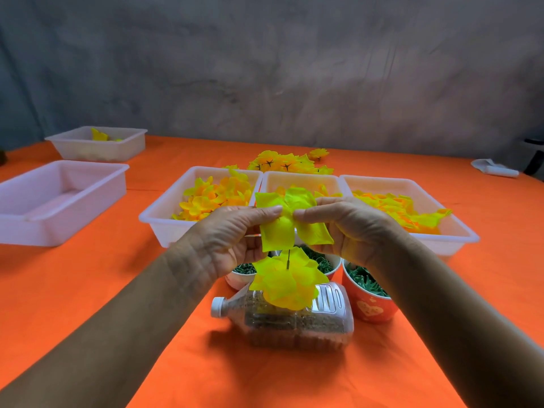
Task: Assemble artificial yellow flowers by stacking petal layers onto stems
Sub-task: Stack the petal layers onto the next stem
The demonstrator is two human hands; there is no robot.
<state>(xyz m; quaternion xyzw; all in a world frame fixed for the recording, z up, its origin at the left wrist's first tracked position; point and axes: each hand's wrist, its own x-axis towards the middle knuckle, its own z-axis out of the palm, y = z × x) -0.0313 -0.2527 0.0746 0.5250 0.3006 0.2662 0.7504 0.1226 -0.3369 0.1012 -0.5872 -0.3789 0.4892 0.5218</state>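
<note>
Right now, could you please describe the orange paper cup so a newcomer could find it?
On the orange tablecloth, look right of the sand-filled plastic bottle lying on its side. The orange paper cup stands there, holding green pieces; the neighbouring cup is white.

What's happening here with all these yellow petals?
A person is putting together fake yellow flowers. Both hands, the left hand and the right hand, pinch a yellow petal layer above a thin stem that already carries petal layers lower down. The stem stands over a plastic bottle lying on the orange table. Behind are white trays of loose petals and a pile of finished flowers.
</note>
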